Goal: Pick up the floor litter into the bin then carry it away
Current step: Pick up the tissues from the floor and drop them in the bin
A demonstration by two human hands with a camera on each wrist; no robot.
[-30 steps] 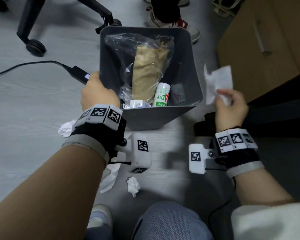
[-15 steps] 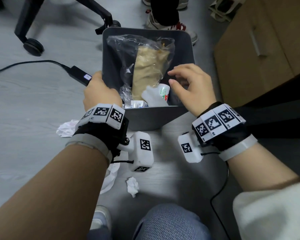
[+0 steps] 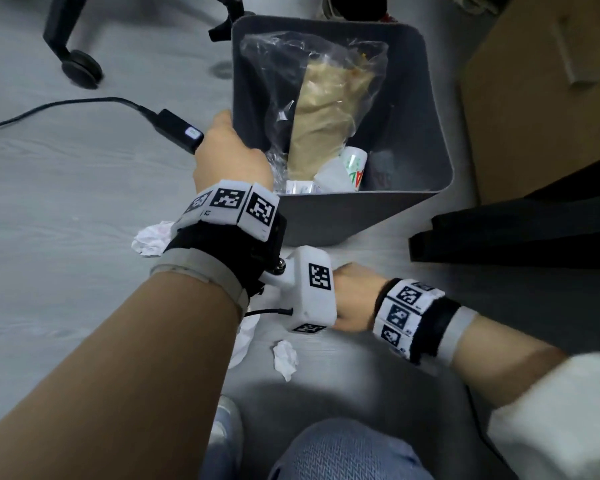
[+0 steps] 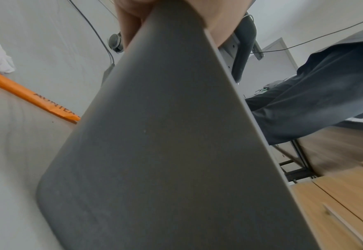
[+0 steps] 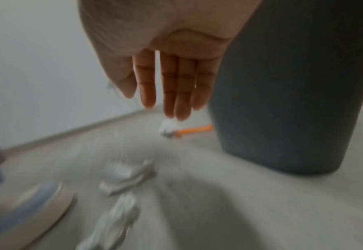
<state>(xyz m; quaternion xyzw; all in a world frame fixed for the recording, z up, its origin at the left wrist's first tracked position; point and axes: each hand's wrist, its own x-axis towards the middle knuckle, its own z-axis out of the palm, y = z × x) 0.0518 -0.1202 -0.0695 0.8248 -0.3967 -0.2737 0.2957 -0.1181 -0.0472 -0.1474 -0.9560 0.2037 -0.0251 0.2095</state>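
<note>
The grey bin (image 3: 440,133) stands tilted on the floor. It holds a clear bag with brown paper (image 3: 323,123), a white bottle (image 3: 354,164) and a white tissue (image 3: 333,174). My left hand (image 3: 229,150) grips the bin's (image 4: 154,152) left rim, fingers (image 4: 131,20) curled over the edge. My right hand (image 3: 350,299) is low beside the bin, partly hidden by the left wrist camera. Its fingers (image 5: 169,88) are straight and hold nothing. Crumpled tissues (image 3: 286,358) (image 5: 122,175) lie on the floor just below it. Another tissue (image 3: 151,237) lies left of the bin.
An orange wrapper (image 4: 32,98) (image 5: 195,130) lies on the floor beyond the bin. A black adapter (image 3: 177,129) with its cable lies at the left and a chair caster (image 3: 80,67) at the back left. A wooden cabinet (image 3: 551,98) stands right. My shoe (image 3: 226,431) is nearby.
The right hand brought a white paper over the bin, let it go inside, then swung down and left to the floor in front of the bin. The left hand kept its hold.
</note>
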